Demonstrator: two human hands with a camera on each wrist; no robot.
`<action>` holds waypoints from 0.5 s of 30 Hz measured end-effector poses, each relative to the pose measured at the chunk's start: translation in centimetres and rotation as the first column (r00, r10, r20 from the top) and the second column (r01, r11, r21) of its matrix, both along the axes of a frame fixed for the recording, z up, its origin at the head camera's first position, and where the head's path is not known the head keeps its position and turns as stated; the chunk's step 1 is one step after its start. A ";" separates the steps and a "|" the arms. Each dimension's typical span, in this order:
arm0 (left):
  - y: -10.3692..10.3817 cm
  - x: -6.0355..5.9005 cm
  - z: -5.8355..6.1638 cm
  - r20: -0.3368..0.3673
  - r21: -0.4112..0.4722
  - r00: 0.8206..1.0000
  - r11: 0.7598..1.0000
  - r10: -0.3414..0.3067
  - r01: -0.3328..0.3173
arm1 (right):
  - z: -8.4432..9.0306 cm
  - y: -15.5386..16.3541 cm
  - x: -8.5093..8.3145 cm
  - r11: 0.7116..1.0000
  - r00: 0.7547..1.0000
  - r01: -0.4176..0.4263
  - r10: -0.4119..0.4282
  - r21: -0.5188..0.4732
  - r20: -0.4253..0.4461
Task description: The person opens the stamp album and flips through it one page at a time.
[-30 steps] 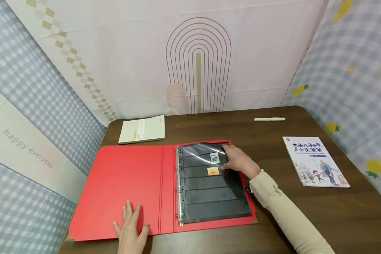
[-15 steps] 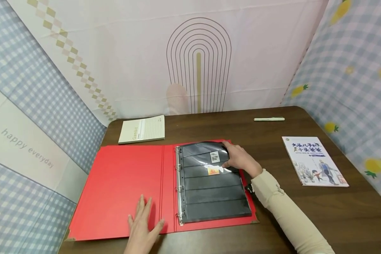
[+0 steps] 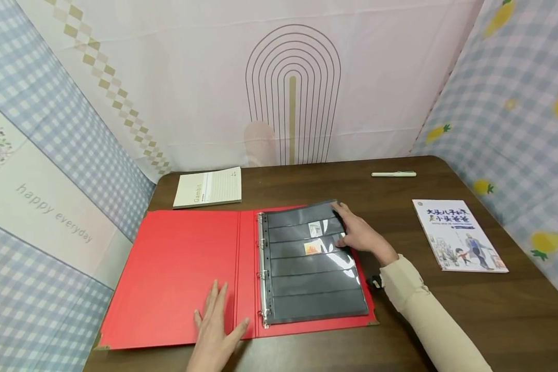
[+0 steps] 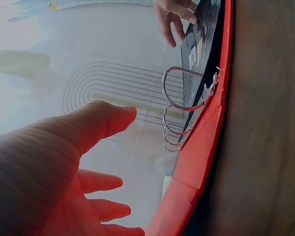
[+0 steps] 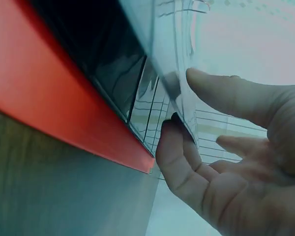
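The black stamp page (image 3: 313, 263) sits on the right side of the open red binder (image 3: 176, 274), and it's thin, floppy, slick plastic. My right hand (image 3: 362, 235) pinches its outer edge near the top, probably the best spot, while my left hand (image 3: 216, 330) lies flat and relaxed on the inside cover.

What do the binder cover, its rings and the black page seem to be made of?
Binder: probably matte red card, with a creased spine and metal corner caps. Rings: shiny silver metal wire. Page: black sheet, likely with glossy clear plastic strips that reflect light; it bends where the right hand pinches its edge.
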State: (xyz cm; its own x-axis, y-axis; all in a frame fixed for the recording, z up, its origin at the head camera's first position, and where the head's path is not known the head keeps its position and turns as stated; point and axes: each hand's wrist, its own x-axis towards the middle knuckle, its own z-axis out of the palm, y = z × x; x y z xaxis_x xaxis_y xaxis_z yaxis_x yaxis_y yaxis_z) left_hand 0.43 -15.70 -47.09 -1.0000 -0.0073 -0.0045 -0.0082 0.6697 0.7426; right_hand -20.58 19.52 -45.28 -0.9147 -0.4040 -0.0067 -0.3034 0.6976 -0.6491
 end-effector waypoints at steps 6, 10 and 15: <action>0.5 -0.3 0.3 0.006 0.009 1.000 1.000 0.023 -0.023 | 0.3 0.6 0.5 0.978 0.976 0.093 -0.053 -0.185 0.210; 0.9 -0.5 0.3 -0.018 0.010 1.000 1.000 0.017 -0.017 | 0.5 1.1 0.8 0.949 0.932 0.129 -0.017 -0.289 0.362; 1.4 -0.6 0.1 -0.065 0.011 0.998 1.000 -0.010 0.010 | 1.2 1.5 1.4 0.932 0.899 0.118 0.047 -0.343 0.435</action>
